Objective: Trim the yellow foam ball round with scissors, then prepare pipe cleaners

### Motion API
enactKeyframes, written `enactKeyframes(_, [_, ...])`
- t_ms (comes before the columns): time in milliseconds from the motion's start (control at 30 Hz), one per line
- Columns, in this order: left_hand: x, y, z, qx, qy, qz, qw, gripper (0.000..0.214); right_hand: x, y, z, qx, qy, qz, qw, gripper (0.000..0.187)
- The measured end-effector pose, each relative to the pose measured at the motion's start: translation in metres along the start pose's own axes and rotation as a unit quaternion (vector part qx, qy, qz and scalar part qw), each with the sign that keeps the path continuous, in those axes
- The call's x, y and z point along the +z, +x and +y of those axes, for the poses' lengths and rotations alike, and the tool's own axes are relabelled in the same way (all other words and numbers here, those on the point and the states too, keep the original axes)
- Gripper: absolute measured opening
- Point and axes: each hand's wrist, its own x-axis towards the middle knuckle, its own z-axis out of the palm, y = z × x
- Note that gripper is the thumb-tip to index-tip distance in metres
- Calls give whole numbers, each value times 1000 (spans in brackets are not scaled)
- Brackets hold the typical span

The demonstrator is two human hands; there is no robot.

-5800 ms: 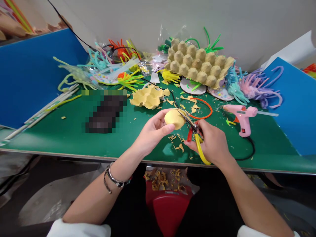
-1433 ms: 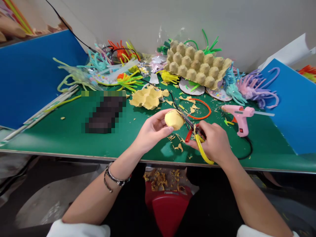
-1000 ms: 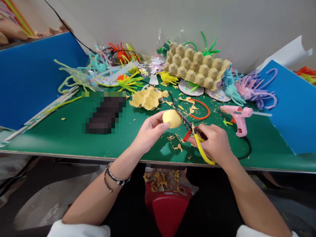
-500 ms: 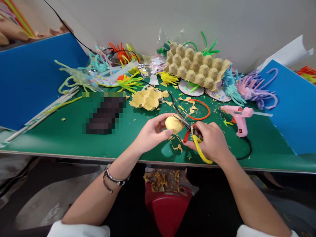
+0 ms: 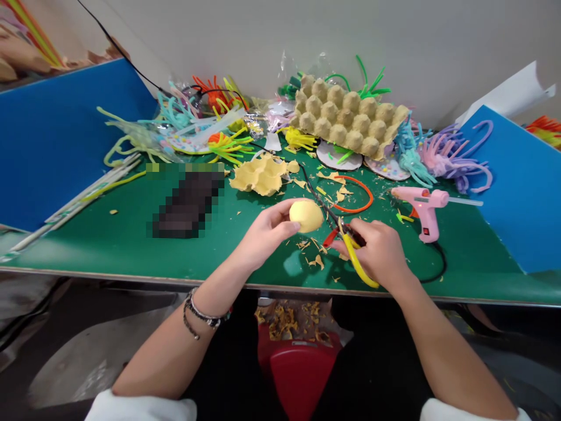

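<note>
My left hand (image 5: 274, 231) pinches a small yellow egg-carton cup (image 5: 307, 216) between thumb and fingers, its rounded side toward me. In my right hand (image 5: 377, 248) is a pair of scissors (image 5: 362, 269) with yellow-wrapped and red handles. The dark blades point up and left, just right of the cup and apart from it. Thin yellow trimmings (image 5: 313, 257) lie on the green table (image 5: 210, 251) below the cup. Behind my left hand sits a torn piece of yellow egg carton (image 5: 260, 175).
A pink glue gun (image 5: 429, 213) stands at the right, its cord running to the front edge. An orange pipe cleaner loop (image 5: 370, 202) lies behind the scissors. A large egg carton (image 5: 346, 117) rests on craft pieces at the back. Blue boards (image 5: 65, 140) flank the table. A red stool (image 5: 302, 368) holds scraps.
The scissor blades have come away from the cup's edge. My left hand has turned the cup slightly and shifted a little left, showing more of its rounded surface.
</note>
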Motion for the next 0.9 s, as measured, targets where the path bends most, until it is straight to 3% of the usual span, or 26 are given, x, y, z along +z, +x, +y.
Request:
enactKeyframes(167, [5, 1, 3, -19, -105, 52, 993, 39, -2, 1, -1, 69, 92, -25, 993, 51])
enactKeyframes(300, [10, -1, 0, -16, -137, 51, 989, 44, 0, 1, -5, 33, 67, -51, 996, 49])
enactKeyframes(633, [8, -4, -6, 20, -117, -15, 993, 49, 4, -4, -6, -27, 5, -7, 1000, 53])
enactKeyframes(900, [8, -2, -6, 26, -109, -2, 994, 50, 1, -5, -3, -51, 7, 29, 998, 58])
